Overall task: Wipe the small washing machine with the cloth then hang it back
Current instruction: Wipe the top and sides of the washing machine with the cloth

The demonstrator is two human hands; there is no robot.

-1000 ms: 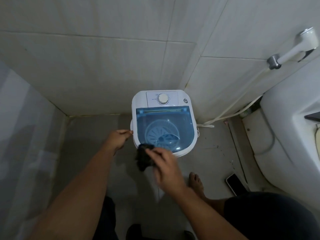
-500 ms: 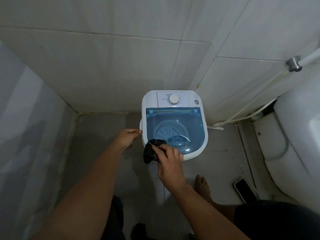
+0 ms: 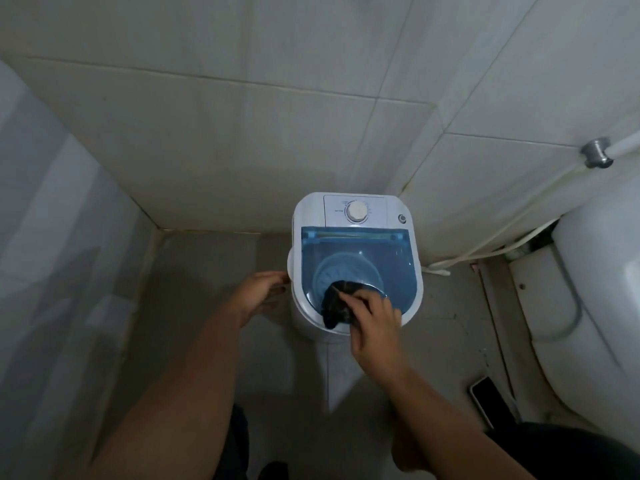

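Observation:
The small white washing machine (image 3: 356,216) stands on the floor against the tiled wall, with a round dial on its panel and a clear blue lid (image 3: 388,258). A dark bunched cloth (image 3: 337,304) lies on the near part of that lid. My right hand (image 3: 375,327) holds the cloth and presses it onto the lid. My left hand (image 3: 261,289) rests at the machine's left side, fingertips touching its edge near a small side handle.
A white toilet (image 3: 588,306) fills the right side, with a hose (image 3: 485,252) running along the wall to a sprayer mount (image 3: 597,152). A phone (image 3: 485,401) lies on the floor at right. A bare foot (image 3: 408,448) is below my right arm. Tiled walls close in behind and left.
My right hand has carried the cloth from the machine's near-left corner up onto the blue lid. My left hand stays at the machine's left edge. The view has moved closer.

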